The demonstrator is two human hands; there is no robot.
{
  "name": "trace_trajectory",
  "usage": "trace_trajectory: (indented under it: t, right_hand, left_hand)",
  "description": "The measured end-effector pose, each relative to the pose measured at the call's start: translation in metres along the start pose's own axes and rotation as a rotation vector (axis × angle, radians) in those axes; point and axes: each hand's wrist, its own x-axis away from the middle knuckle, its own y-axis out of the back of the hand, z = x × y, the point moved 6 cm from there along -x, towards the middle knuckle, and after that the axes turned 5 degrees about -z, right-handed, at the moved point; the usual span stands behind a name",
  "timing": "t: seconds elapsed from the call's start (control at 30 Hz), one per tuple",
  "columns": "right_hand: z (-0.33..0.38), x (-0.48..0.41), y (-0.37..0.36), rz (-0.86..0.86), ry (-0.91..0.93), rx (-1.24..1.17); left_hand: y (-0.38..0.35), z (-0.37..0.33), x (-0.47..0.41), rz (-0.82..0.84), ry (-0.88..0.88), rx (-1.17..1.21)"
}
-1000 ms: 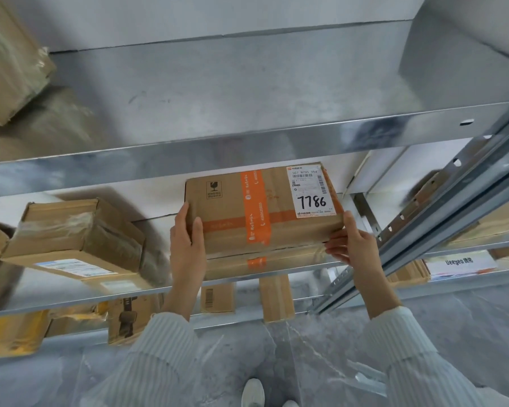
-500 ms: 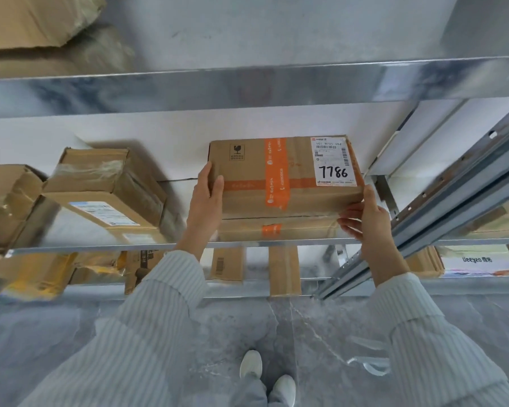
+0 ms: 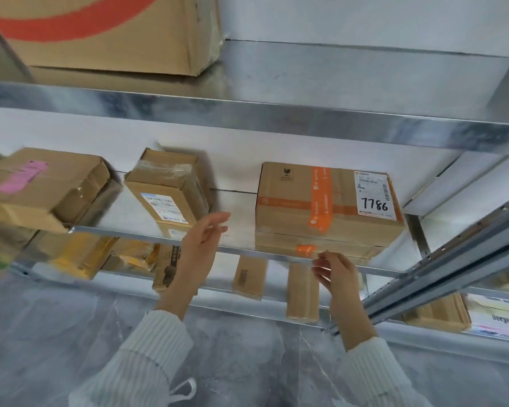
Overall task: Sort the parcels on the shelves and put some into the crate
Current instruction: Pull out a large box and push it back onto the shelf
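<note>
L hand (image 3: 202, 245) is released, fingers spread and holding nothing, hanging in front of the shelf edge (image 3: 147, 235) just left of the 7786 parcel (image 3: 326, 210), not touching it. R hand (image 3: 337, 270) is also released, fingers loosely curled, empty, just below the parcel's front bottom edge w/ a small gap. Both wrists come out of white ribbed sleeves (image 3: 147, 353). The 7786 parcel sits flat on the middle shelf, a brown carton w/ orange tape (image 3: 321, 198) crossed over its top and a white label (image 3: 375, 195) w/ handwritten 7786 at its right end; its front face slightly overhangs the shelf edge. Left of that parcel, past a bare gap, stands a smaller taped box (image 3: 166, 189) w/ a white-blue label, and further left a crumpled box w/ a pink sticker (image 3: 46, 186). Above the parcel, on the top shelf to the left, a big carton w/ red print (image 3: 106, 30). Below the parcel, the lower shelf carries small brown boxes (image 3: 249, 277) and yellow padded bags (image 3: 74, 257). Grey marbled floor (image 3: 232, 348) below all.
</note>
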Motion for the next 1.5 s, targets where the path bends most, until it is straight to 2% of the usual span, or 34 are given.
trace_trajectory:
  t: [0.17, 0.27, 0.5, 0.87, 1.2, 1.33, 1.5]
  right_hand:
    - [-0.009, 0.04, -0.043, 0.118, 0.087, 0.081]
    - [-0.025, 0.066, -0.072, 0.125, 0.117, 0.115]
    - [-0.067, 0.174, -0.169, 0.125, 0.172, 0.126]
    - [-0.164, 0.308, -0.347, 0.28, 0.077, 0.131]
    - [-0.179, 0.369, -0.501, 0.439, 0.116, 0.216]
    - [-0.192, 0.36, -0.569, 0.444, 0.128, 0.218]
    - [-0.211, 0.342, -0.652, 0.474, 0.044, 0.214]
  left_hand:
    - [0.089, 0.03, 0.016, -0.069, 0.043, 0.017]
    - [0.152, 0.051, 0.024, -0.13, 0.005, 0.029]
    - [0.294, 0.102, 0.049, -0.103, 0.036, 0.089]
    - [0.508, 0.172, 0.085, -0.206, 0.211, 0.023]
    - [0.618, 0.219, 0.068, -0.291, 0.292, 0.018]
    - [0.656, 0.247, 0.026, -0.306, 0.274, -0.021]
    - [0.705, 0.279, -0.034, -0.356, 0.298, -0.016]
